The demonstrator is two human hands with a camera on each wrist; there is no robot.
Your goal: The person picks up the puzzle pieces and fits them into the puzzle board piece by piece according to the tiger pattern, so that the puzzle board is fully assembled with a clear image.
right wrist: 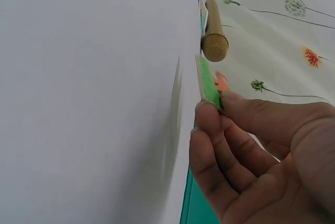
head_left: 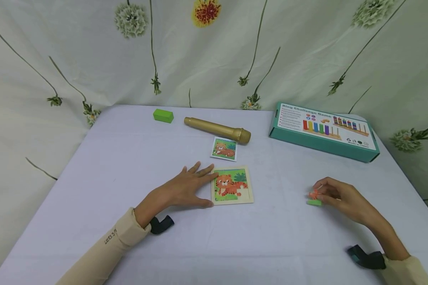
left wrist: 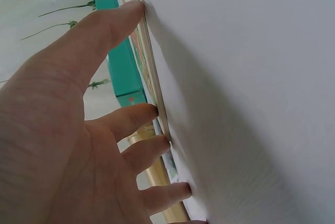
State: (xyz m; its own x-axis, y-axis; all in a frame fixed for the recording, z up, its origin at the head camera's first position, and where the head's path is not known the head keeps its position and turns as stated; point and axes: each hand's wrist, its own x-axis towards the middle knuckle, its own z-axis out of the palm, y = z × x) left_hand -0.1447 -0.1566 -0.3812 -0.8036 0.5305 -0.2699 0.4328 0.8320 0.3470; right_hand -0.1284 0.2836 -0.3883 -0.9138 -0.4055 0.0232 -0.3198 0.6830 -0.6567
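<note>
A square wooden tiger puzzle (head_left: pixel 232 185) lies flat on the white tablecloth, with a pale bare patch at the lower right of its picture. My left hand (head_left: pixel 189 186) is at its left side, fingers spread, thumb and fingertips touching the frame's edge, as the left wrist view also shows. Off to the right, my right hand (head_left: pixel 346 198) pinches a puzzle piece (right wrist: pixel 208 80) between thumb and fingers. The piece is green and orange, held just over the cloth and partly covered by the fingertips. Above the puzzle lies a small tiger picture card (head_left: pixel 224 149).
A gold microphone (head_left: pixel 214 126) lies behind the card, its head close to the card's top edge. The green block (head_left: pixel 163 115) sits at the back left. At the back right stands a teal ring game box (head_left: pixel 324 132). A flower-patterned cloth (head_left: pixel 214 59) hangs behind the table.
</note>
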